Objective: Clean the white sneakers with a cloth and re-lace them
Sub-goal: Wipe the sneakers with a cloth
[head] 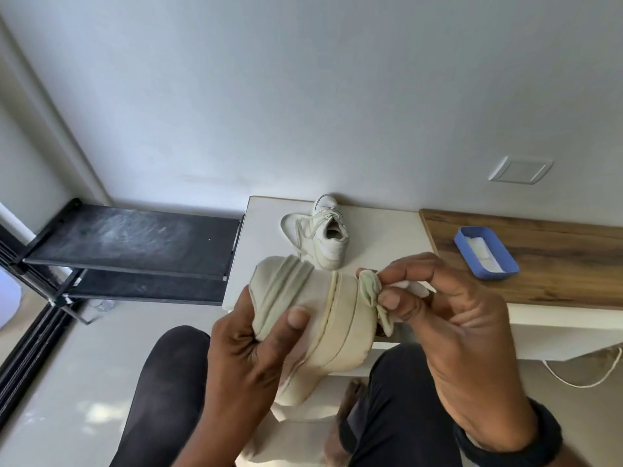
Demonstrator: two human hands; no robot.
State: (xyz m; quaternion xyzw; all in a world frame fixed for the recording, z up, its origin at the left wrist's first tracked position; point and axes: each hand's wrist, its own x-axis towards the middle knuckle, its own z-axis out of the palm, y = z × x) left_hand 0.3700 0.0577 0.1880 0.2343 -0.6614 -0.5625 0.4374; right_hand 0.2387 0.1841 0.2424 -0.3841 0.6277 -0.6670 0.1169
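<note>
My left hand (249, 352) grips a cream-white sneaker (323, 318) held above my lap, its sole turned up toward me, thumb pressed on the sole. My right hand (448, 318) pinches a small bunched pale cloth (371, 288) against the sneaker's right end. The second white sneaker (328, 237) stands on the white table top (377, 227) by the wall, its opening facing me, with a loose lace (296, 227) lying at its left side.
A blue tray (485, 252) holding something white sits on the wooden counter (539, 264) to the right. A black two-tier rack (135, 251) stands at the left. My dark-trousered legs are below, and a white cord (580, 379) lies on the floor.
</note>
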